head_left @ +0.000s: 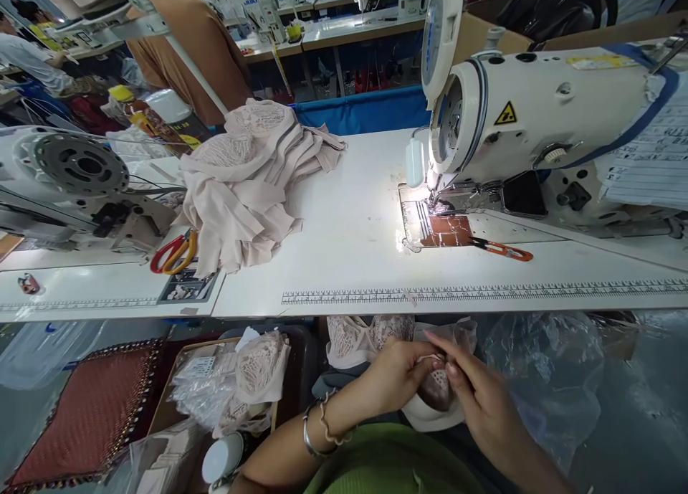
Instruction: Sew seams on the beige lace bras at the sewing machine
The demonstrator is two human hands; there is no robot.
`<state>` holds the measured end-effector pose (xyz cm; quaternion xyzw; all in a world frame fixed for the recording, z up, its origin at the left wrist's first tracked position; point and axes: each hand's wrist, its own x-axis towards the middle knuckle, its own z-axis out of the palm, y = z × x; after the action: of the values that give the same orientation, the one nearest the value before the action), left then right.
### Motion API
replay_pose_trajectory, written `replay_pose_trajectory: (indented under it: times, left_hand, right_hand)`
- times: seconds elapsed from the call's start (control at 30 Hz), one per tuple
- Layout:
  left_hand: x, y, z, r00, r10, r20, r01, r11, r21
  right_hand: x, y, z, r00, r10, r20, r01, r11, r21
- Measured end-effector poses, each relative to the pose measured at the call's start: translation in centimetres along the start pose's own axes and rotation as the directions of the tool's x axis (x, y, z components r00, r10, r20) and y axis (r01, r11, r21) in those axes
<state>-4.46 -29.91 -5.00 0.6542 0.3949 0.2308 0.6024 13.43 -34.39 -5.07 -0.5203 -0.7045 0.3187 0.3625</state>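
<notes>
Glare whitens the tabletop (349,225) by the sewing machine (516,114).

Lower centre: left hand (400,372) and right hand (481,390) screen part of a beige bra cup (430,417); pinched bit too small to tell, possibly its edge. Right edge cuts off the sewing machine (516,114) and handwritten sheet (648,164), script unreadable. Upper left: co-worker in brown top (193,49), head beyond top edge.

"JUKI" (251,2) stands on a background sewing machine (271,22); a yellow warning triangle (506,114) marks the near right sewing machine (529,100)
</notes>
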Motion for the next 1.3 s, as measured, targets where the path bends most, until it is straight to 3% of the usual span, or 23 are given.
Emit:
replay_pose_trajectory:
  times: [0.07,0.13,0.2,0.27,0.3,0.37,0.4,0.47,0.57,0.7,0.93,1.07,1.2,1.3]
  left_hand:
    - [0.3,-0.1,0.3,0.998,0.019,0.058,-0.021,1.000,0.021]
    - [0.5,0.0,0.6,0.995,0.011,0.102,-0.009,1.000,-0.013]
    - [0.4,-0.1,0.4,0.992,-0.013,0.124,0.019,0.999,-0.046]
    - [0.1,-0.4,-0.1,0.990,-0.043,0.136,0.057,0.993,-0.101]
    - [-0.1,-0.6,-0.5,0.990,-0.057,0.132,0.075,0.988,-0.137]
    - [-0.4,-1.2,-1.3,0.992,-0.078,0.101,0.099,0.970,-0.223]
    - [-0.5,-1.4,-1.5,0.994,-0.079,0.079,0.097,0.961,-0.260]
    - [-0.6,-1.6,-1.7,0.996,-0.069,0.054,0.082,0.949,-0.303]
    - [-0.4,-1.1,-1.3,0.997,-0.056,0.055,0.070,0.949,-0.307]
    - [-0.1,-0.4,-0.8,0.998,-0.043,0.047,0.055,0.961,-0.271]
    - [0.4,-0.4,-1.2,0.987,-0.053,0.150,0.085,0.972,-0.217]
    - [1.1,-0.5,-0.4,0.989,-0.122,0.086,0.130,0.986,-0.100]
    - [1.3,-0.9,0.2,0.988,-0.149,0.043,0.155,0.955,-0.254]
    - [1.3,-1.0,0.2,0.989,-0.149,0.016,0.146,0.935,-0.324]
  right_hand:
    - [0.2,-0.2,0.6,0.984,0.172,0.040,-0.176,0.936,0.305]
    - [0.7,-0.2,0.7,0.957,0.279,0.077,-0.273,0.782,0.560]
    - [1.3,0.3,-0.4,0.941,0.333,0.053,-0.273,0.661,0.699]
    - [2.1,1.2,-2.7,0.937,0.343,-0.071,-0.189,0.667,0.721]
    - [2.4,1.9,-4.2,0.939,0.311,-0.150,-0.127,0.714,0.688]
    - [2.7,3.0,-6.8,0.891,0.294,-0.347,-0.056,0.828,0.557]
    - [2.6,3.4,-7.6,0.892,0.263,-0.367,-0.055,0.870,0.490]
    - [2.1,3.6,-7.6,0.942,0.187,-0.278,-0.084,0.935,0.346]
    - [0.9,2.3,-5.0,0.995,0.048,-0.084,-0.049,0.999,-0.012]
    - [0.2,0.8,-2.0,0.992,-0.128,0.012,0.127,0.958,-0.256]
    - [1.0,1.4,-1.7,0.991,-0.134,0.007,0.130,0.942,-0.309]
    - [0.9,1.4,-1.3,0.988,-0.154,0.012,0.148,0.915,-0.375]
    - [0.0,1.7,-1.5,0.981,-0.196,-0.002,0.172,0.865,-0.471]
    - [-0.6,1.6,-2.1,0.948,-0.317,0.034,0.270,0.742,-0.614]
